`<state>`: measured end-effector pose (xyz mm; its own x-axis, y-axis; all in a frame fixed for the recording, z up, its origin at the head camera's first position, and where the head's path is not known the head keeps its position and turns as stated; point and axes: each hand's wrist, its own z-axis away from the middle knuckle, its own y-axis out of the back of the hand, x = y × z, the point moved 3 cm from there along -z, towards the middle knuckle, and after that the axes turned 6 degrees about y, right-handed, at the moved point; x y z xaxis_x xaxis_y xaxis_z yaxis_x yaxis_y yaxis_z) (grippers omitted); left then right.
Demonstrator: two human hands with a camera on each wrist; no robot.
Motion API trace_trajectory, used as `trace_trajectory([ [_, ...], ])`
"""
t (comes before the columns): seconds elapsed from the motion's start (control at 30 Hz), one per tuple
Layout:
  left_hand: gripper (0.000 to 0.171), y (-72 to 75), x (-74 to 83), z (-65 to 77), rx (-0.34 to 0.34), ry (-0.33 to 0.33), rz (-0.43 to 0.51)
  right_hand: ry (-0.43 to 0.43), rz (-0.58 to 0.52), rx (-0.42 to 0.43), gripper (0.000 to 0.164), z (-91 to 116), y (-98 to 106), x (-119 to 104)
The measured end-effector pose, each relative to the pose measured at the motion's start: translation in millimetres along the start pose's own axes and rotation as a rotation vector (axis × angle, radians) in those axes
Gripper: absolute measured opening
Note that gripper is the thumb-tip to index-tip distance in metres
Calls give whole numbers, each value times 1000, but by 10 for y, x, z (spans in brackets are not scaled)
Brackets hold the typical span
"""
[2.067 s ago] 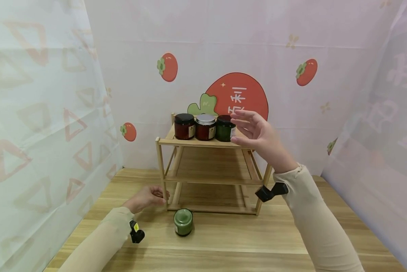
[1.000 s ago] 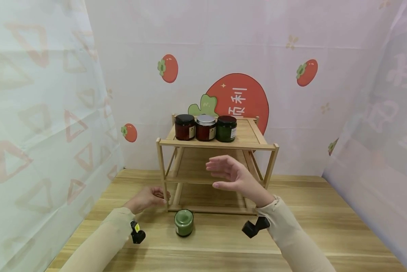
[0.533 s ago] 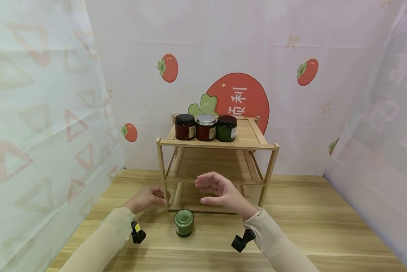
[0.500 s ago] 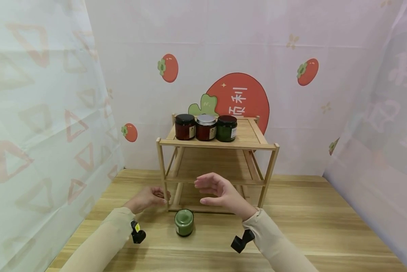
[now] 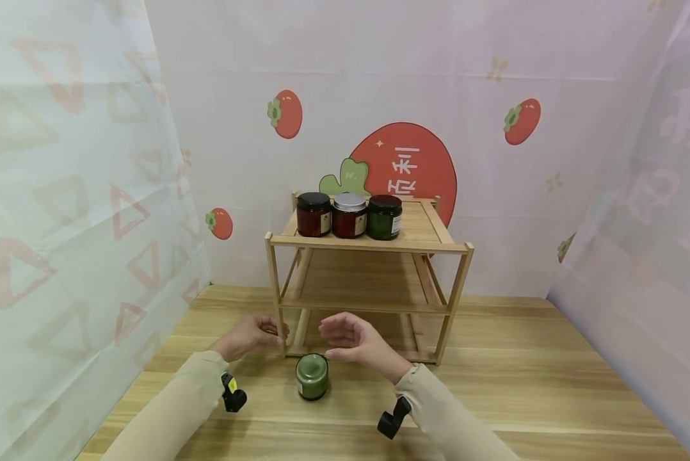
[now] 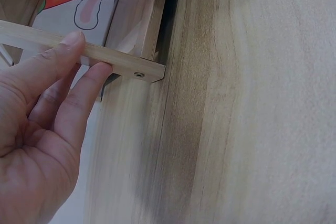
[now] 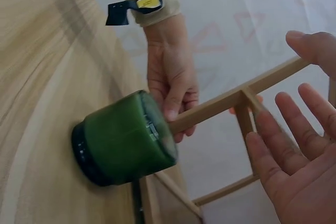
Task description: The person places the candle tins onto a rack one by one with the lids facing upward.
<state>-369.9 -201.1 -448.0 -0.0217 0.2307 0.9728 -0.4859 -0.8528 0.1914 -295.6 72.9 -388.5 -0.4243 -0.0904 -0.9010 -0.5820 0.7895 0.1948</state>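
My left hand (image 5: 249,336) pinches the front left leg (image 6: 126,64) of a three-tier wooden rack (image 5: 374,243) between thumb and fingers, low down near the table. A green glass jar (image 5: 312,376) stands upside down on the table before the rack, its dark lid at the bottom, as the right wrist view shows. My right hand (image 5: 362,346) hovers just behind and to the right of this jar, fingers spread and nothing in them. On the rack's top shelf stand a brown jar with a black lid (image 5: 313,221), a brown jar with a silver lid (image 5: 348,223) and a dark green jar (image 5: 383,223).
The two lower shelves (image 5: 362,278) sit under the jars. Behind the wooden table (image 5: 495,378) and along both sides hang printed cloth walls (image 5: 235,147). The rack's front right leg (image 5: 454,304) rises beyond my right forearm.
My right hand has come down from beside the dark green jar on the top shelf, moving left and towards the upside-down green jar. My left hand keeps its hold on the rack leg.
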Motion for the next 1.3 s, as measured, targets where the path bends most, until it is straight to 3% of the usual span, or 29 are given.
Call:
trace_trajectory([
  [0.33, 27, -17, 26, 19, 26, 10, 3, -134, 27, -14, 52, 17, -117, 269],
  [0.63, 25, -25, 35, 21, 6, 3, 20, -201, 51, -6, 59, 46, -169, 447],
  [0.9, 25, -18, 16, 11, 11, 9, 19, -268, 8, -48, 70, 64, -199, 572],
  [1.3, 23, -10, 13, 25, 5, 17, 27, -322, 22, -70, 66, 38, -240, 708],
])
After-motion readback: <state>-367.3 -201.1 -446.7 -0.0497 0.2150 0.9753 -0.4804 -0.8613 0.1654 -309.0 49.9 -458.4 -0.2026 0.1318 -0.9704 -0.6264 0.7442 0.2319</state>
